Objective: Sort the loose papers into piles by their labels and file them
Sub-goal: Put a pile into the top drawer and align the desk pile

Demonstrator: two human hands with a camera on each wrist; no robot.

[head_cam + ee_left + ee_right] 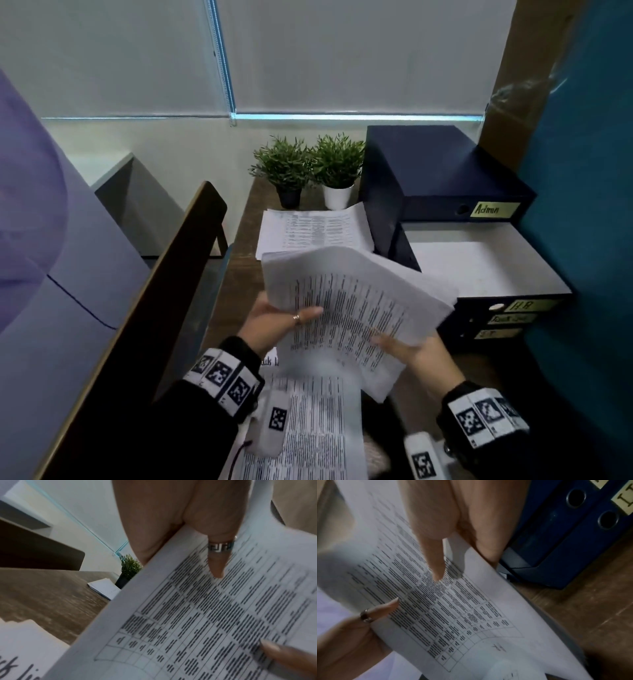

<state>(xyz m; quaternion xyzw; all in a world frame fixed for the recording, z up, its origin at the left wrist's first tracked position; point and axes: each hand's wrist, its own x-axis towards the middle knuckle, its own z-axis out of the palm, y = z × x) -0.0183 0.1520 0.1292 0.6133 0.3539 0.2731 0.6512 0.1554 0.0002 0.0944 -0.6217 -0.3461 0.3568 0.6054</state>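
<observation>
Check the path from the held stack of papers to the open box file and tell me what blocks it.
Nothing visible blocks it. Left hand and right hand hold the paper stack beside the open box file, whose white interior lies uncovered.

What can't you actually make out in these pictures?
- Printed text on the held stack of papers: blurred in every view.
- Lower box labels, head view: too small and dim to read.
- Fingers of the left hand and right hand: hidden under the sheets.
- Handwritten sheet, left wrist view: cut off by the edge.
</observation>
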